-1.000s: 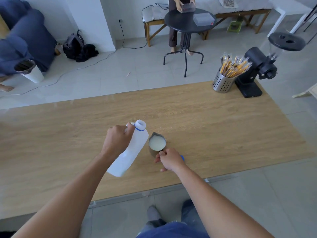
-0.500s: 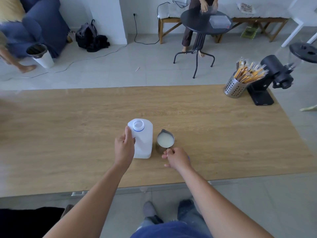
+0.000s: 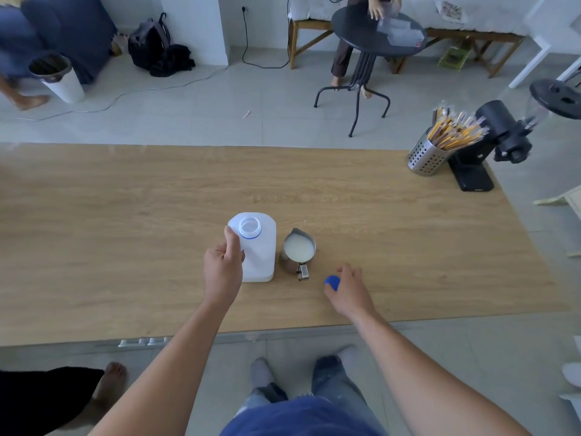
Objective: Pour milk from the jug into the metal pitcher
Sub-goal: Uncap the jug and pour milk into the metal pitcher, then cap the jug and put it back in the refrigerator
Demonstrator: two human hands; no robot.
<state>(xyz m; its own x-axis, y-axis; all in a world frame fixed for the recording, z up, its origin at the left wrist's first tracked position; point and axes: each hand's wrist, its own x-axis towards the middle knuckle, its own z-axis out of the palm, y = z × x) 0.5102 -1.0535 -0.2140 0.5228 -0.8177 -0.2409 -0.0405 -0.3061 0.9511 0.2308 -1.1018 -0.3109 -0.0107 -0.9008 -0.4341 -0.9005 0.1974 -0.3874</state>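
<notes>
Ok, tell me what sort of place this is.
Probably a home room set up for coffee making: a wooden table with a grinder and a caddy of sachets, plus a sofa and backpack behind.

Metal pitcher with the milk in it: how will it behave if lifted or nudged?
The metal pitcher looks nearly full of milk, so probably heavy for its size and apt to slosh if nudged. Rigid steel, likely slick; its handle gives the surest grip. It stands upright on the table, unlikely to tip.

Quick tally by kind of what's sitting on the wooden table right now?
Milk jug: 1
Metal pitcher: 1
Blue cap: 1
Perforated holder of sticks: 1
Black grinder: 1
Total: 5
</notes>
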